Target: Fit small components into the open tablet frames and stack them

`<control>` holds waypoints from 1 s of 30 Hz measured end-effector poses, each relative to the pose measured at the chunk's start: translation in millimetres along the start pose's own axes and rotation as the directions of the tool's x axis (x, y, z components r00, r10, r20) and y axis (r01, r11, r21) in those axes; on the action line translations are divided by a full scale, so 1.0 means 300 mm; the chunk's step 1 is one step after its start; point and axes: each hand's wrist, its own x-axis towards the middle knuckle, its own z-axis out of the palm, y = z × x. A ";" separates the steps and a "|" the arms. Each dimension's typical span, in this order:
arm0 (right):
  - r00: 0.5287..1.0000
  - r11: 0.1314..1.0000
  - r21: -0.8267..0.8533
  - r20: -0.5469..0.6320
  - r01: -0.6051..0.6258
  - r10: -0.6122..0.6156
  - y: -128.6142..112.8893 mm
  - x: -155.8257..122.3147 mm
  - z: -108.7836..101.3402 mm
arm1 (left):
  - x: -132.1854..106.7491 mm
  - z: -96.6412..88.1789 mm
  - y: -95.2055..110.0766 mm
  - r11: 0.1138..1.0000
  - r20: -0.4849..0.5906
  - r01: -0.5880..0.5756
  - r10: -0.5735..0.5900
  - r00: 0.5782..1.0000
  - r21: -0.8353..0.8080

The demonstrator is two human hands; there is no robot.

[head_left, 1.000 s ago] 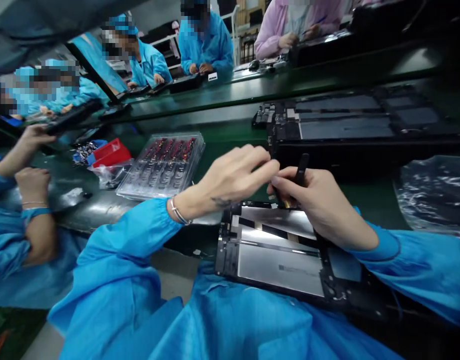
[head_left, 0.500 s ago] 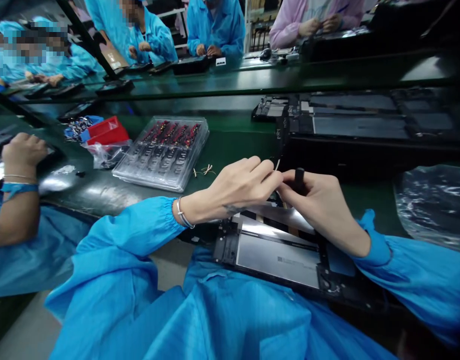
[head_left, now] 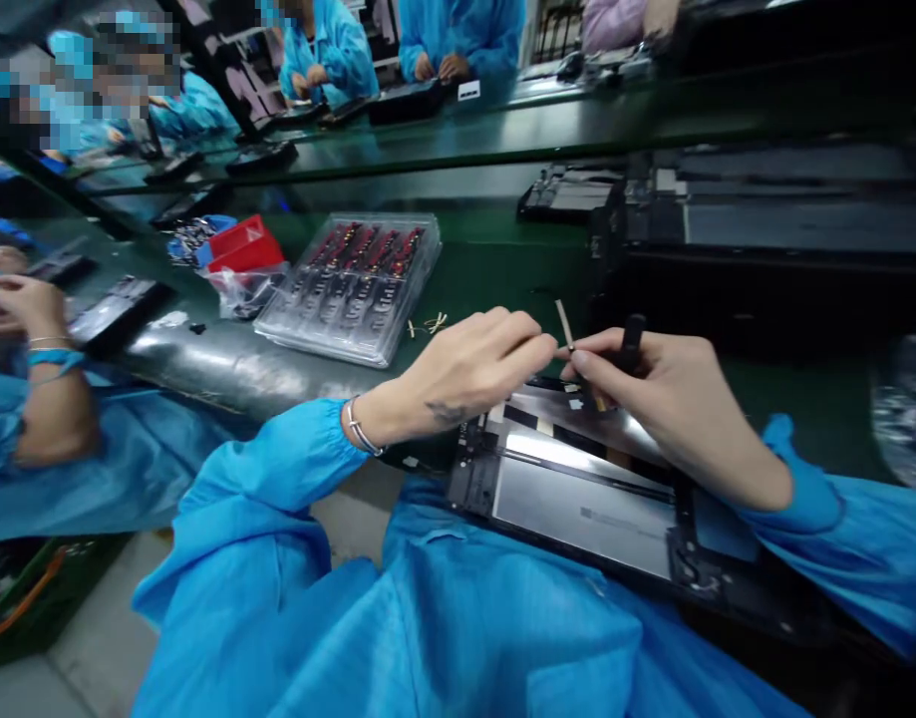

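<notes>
An open tablet-like device (head_left: pixel 584 519) lies tilted over my lap at the bench edge, its silvery plates and black frame exposed. Above its far edge, my right hand (head_left: pixel 674 409) pinches a thin beige strip (head_left: pixel 564 321) with a small dark end. A short black cylinder (head_left: pixel 632 341) shows at that hand's fingers; whether it is worn or held I cannot tell. My left hand (head_left: pixel 479 369) is closed, thumb and fingertips together beside the strip; what they hold, if anything, is hidden. Small pale pieces (head_left: pixel 575 403) lie on the device below the fingers.
To the left is a clear plastic tray (head_left: pixel 353 289) of small red and black parts, with beige strips (head_left: pixel 436 322) beside it. Behind it are a red bin (head_left: pixel 244 244) and a plastic bag. More opened devices (head_left: pixel 793 219) stand back right. A co-worker's hand (head_left: pixel 31 304) is far left.
The view has shifted, so most things sit differently in the picture. The beige strip now shows more fully, upright between my hands. The co-worker's hand at left has moved off the device there.
</notes>
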 end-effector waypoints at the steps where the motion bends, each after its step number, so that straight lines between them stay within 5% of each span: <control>1: 1.000 1.000 -0.016 -0.004 0.011 -0.011 -0.005 -0.003 -0.001 | 0.026 0.003 0.024 1.000 -0.025 -0.021 0.021 0.999 0.022; 11: 0.998 0.993 -0.097 -0.010 0.060 -0.061 -0.002 -0.013 0.007 | 0.085 0.018 0.056 0.990 0.043 -0.063 0.058 0.997 0.125; 16: 0.999 0.999 -0.027 -0.013 -0.034 0.034 -0.015 -0.017 0.005 | 0.048 0.013 -0.045 0.987 0.178 0.081 -0.105 0.978 0.137; 20: 0.995 0.996 0.000 -0.054 -0.085 0.085 -0.040 -0.015 -0.004 | -0.048 -0.006 -0.210 0.918 0.392 0.328 -0.393 0.832 0.224; 24: 0.985 0.985 0.052 -0.036 -0.166 0.168 -0.054 -0.010 -0.007 | -0.130 -0.011 -0.297 0.917 0.610 0.327 -0.396 0.686 0.228; 26: 0.982 0.982 0.066 -0.046 -0.179 0.182 -0.050 -0.005 -0.006 | -0.137 -0.007 -0.294 0.936 0.615 0.289 -0.349 0.707 0.200; 28: 0.985 0.985 0.073 -0.059 -0.159 0.163 -0.037 -0.003 -0.002 | -0.116 0.003 -0.261 0.938 0.492 0.317 -0.343 0.800 0.140; 30: 0.990 0.984 0.132 -0.060 -0.119 0.127 -0.019 -0.005 0.006 | -0.067 0.021 -0.201 0.902 0.325 0.422 -0.373 0.869 -0.092</control>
